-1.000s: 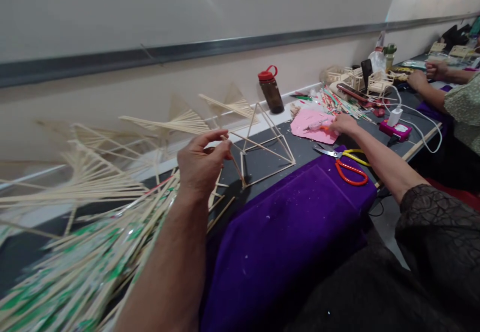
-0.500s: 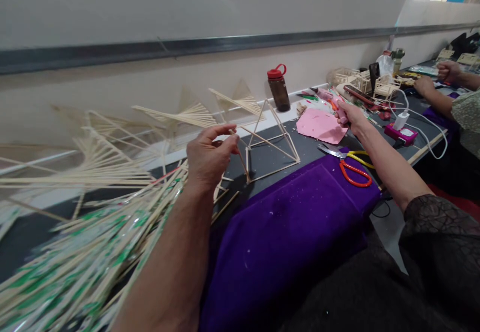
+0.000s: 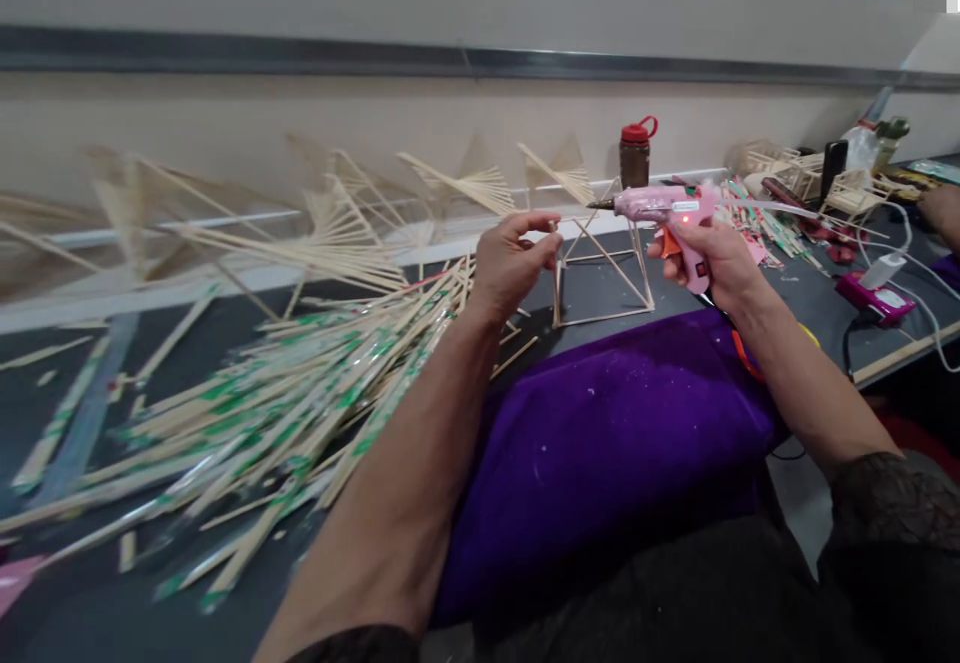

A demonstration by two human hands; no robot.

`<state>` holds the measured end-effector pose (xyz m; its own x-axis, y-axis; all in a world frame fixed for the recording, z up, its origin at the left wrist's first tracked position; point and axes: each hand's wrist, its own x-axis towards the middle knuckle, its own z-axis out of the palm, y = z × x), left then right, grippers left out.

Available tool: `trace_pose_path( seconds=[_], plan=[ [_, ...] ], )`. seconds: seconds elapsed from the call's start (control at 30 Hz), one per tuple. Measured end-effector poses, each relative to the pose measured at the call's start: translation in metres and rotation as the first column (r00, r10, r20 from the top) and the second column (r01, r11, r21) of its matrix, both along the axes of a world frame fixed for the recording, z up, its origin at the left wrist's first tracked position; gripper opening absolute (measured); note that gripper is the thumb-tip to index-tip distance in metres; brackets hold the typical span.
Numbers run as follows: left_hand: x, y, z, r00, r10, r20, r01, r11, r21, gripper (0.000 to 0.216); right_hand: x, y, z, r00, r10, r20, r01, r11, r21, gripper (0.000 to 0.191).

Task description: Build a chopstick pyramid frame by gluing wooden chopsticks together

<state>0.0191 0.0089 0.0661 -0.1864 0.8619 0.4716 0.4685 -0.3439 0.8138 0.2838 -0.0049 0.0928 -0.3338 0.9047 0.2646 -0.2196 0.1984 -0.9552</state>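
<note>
My left hand (image 3: 517,265) pinches the near upper corner of a thin wooden stick frame (image 3: 607,317), thumb against fingertips. The frame stands on the dark table, with slender uprights and a slanting stick. In my right hand (image 3: 724,258) is a pink hot glue gun (image 3: 652,205), its red light lit and my fingers around the handle by the orange trigger. The gun's nozzle points left, above the frame and a short way from my left fingertips. Whether any glue is at the tip is too small to see.
Sticks in green and clear wrappers (image 3: 300,383) lie left, before fan-shaped stick structures (image 3: 330,248). Purple cloth (image 3: 600,423) covers the table's near edge. Scissors with an orange handle (image 3: 744,355) are partly hidden by my right arm. A red-lidded bottle (image 3: 636,158) and purple power block (image 3: 874,298) stand beyond.
My right hand has lifted the glue gun from the pink sheet and brought it left, over the frame. My left hand keeps its pinch. The view has turned left.
</note>
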Motion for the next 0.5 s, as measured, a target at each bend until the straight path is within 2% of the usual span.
trace_pose_path(
  seconds=[0.23, 0.5],
  plan=[
    [0.004, -0.004, 0.004, 0.997, -0.041, 0.059, 0.041, 0.999, -0.003, 0.022, -0.032, -0.012, 0.0, 0.981, -0.099, 0.168, 0.091, 0.994, 0.056, 0.043],
    [0.002, -0.005, 0.004, 0.995, -0.057, 0.081, 0.058, 0.998, -0.018, 0.024, -0.049, -0.009, -0.012, 0.972, -0.134, 0.192, 0.123, 0.99, 0.069, 0.041]
  ],
)
